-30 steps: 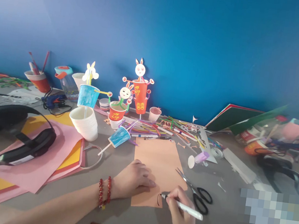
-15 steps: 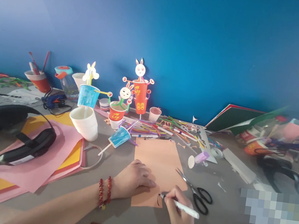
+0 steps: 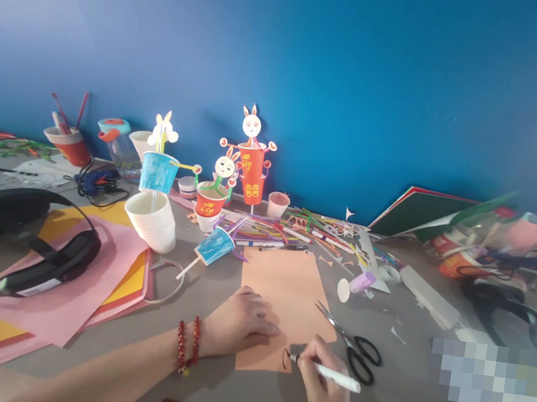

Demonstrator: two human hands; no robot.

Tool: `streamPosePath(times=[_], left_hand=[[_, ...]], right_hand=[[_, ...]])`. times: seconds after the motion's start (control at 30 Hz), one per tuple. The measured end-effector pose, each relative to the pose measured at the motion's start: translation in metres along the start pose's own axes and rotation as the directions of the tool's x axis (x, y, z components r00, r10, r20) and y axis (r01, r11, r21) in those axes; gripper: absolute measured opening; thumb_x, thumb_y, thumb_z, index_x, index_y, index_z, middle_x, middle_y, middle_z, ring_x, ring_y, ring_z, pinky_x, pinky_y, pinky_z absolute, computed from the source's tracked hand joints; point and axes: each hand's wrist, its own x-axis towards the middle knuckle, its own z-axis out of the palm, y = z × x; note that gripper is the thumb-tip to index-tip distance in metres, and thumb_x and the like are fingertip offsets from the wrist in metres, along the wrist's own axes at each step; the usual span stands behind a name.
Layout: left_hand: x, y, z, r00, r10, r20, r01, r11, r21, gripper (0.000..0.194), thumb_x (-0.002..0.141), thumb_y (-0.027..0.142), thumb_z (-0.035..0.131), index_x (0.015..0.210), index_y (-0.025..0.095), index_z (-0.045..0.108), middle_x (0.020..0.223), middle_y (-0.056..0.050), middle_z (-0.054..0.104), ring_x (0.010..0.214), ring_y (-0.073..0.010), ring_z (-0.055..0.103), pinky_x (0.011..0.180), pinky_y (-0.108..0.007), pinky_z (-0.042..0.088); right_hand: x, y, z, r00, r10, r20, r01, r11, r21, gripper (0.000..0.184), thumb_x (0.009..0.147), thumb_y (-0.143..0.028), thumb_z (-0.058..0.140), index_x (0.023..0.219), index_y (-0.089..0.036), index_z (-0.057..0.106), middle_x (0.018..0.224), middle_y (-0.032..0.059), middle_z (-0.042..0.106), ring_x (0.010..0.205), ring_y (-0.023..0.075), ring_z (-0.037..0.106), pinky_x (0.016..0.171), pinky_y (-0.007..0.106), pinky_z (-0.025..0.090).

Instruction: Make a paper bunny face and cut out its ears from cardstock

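Note:
A sheet of orange paper (image 3: 282,282) lies in front of me on the grey table. My left hand (image 3: 242,323) rests flat on its left part, fingers stretched out, with red beads round the wrist. In my right hand (image 3: 324,380) is a white marker (image 3: 337,377), its dark tip at the paper's lower right. A small black curved line (image 3: 284,360) shows beside the tip. Black-handled scissors (image 3: 351,345) lie just right of the marker, their blade tips over the paper's edge.
Beyond the paper lie pipe cleaners and pens (image 3: 294,229). Rabbit figures on red cups (image 3: 254,173) stand by the blue wall. To the left are stacked white cups (image 3: 154,225), coloured paper (image 3: 66,306) and a black headset (image 3: 48,258). A purple piece (image 3: 361,282) lies right.
The marker tip has shifted slightly and the black line has grown into a more hooked curve. My left hand stays in place on the paper.

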Motion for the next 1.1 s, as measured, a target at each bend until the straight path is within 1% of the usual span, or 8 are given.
streamPosePath(times=[0.1,0.27,0.57,0.77,0.87,1.0,1.03,1.1], left_hand=[[0.000,0.000,0.000,1.000,-0.007,0.006,0.007,1.000,0.006,0.028,0.101,0.044,0.051,0.108,0.028,0.074,0.077,-0.004,0.067,0.079,-0.0204,0.059,0.073,-0.035,0.032],[0.000,0.001,-0.001,1.000,-0.007,0.008,0.007,1.000,0.004,0.031,0.102,0.045,0.048,0.109,0.029,0.074,0.076,-0.004,0.067,0.079,-0.0206,0.058,0.074,-0.035,0.032],[0.000,0.000,0.000,1.000,0.005,0.003,-0.005,1.000,0.017,0.024,0.099,0.041,0.057,0.108,0.028,0.074,0.077,-0.003,0.068,0.079,-0.0203,0.059,0.073,-0.035,0.030],[0.001,0.001,-0.001,1.000,0.013,-0.011,-0.013,1.000,0.001,0.025,0.100,0.042,0.055,0.108,0.027,0.074,0.078,-0.003,0.069,0.079,-0.0202,0.060,0.073,-0.035,0.030],[0.001,0.001,-0.001,1.000,0.010,-0.012,-0.011,1.000,-0.003,0.027,0.101,0.042,0.053,0.107,0.027,0.074,0.077,-0.003,0.069,0.078,-0.0204,0.060,0.073,-0.035,0.030],[0.001,0.000,-0.001,1.000,0.012,-0.021,-0.012,1.000,-0.013,0.028,0.101,0.043,0.052,0.107,0.027,0.074,0.077,-0.003,0.068,0.078,-0.0202,0.060,0.072,-0.035,0.030],[0.000,0.000,0.000,1.000,0.012,-0.021,-0.012,1.000,-0.012,0.027,0.100,0.042,0.053,0.107,0.027,0.074,0.077,-0.003,0.068,0.078,-0.0201,0.060,0.073,-0.035,0.030],[0.000,0.000,0.000,1.000,0.009,-0.011,-0.009,1.000,-0.009,0.025,0.100,0.042,0.054,0.107,0.027,0.074,0.078,-0.002,0.068,0.079,-0.0202,0.060,0.073,-0.035,0.031]], right_hand=[[0.000,-0.004,0.000,1.000,0.030,-0.010,-0.030,0.999,0.033,0.028,0.088,-0.018,0.047,0.063,-0.024,0.036,0.053,-0.0071,0.032,0.048,0.0115,0.033,0.049,0.026,0.026],[0.000,-0.009,0.000,0.999,0.038,-0.026,-0.036,0.997,0.071,0.028,0.084,-0.018,0.049,0.061,-0.024,0.036,0.053,-0.0075,0.030,0.047,0.0113,0.030,0.047,0.027,0.023],[-0.003,-0.008,-0.001,0.996,0.077,0.036,-0.080,0.991,0.103,0.027,0.085,-0.019,0.047,0.063,-0.024,0.032,0.055,-0.0073,0.028,0.050,0.0115,0.028,0.050,0.027,0.021],[-0.004,-0.008,0.000,0.997,0.065,0.051,-0.070,0.992,0.103,0.028,0.085,-0.019,0.047,0.063,-0.024,0.031,0.055,-0.0072,0.028,0.050,0.0113,0.028,0.051,0.027,0.021],[-0.005,-0.003,0.000,0.997,0.062,0.046,-0.067,0.989,0.131,0.028,0.086,-0.019,0.048,0.063,-0.023,0.033,0.055,-0.0071,0.029,0.050,0.0115,0.029,0.050,0.027,0.022],[-0.006,0.008,-0.003,0.999,0.041,-0.028,-0.034,0.975,0.221,0.029,0.091,-0.019,0.045,0.063,-0.024,0.040,0.055,-0.0061,0.037,0.051,0.0124,0.036,0.050,0.025,0.030],[-0.006,0.009,-0.004,0.999,0.033,-0.028,-0.026,0.973,0.228,0.028,0.092,-0.020,0.045,0.064,-0.024,0.041,0.055,-0.0059,0.039,0.051,0.0127,0.038,0.050,0.025,0.032],[-0.006,0.010,-0.003,1.000,0.025,0.014,-0.027,0.978,0.208,0.026,0.092,-0.020,0.046,0.067,-0.024,0.043,0.056,-0.0058,0.042,0.051,0.0128,0.040,0.050,0.024,0.033]])
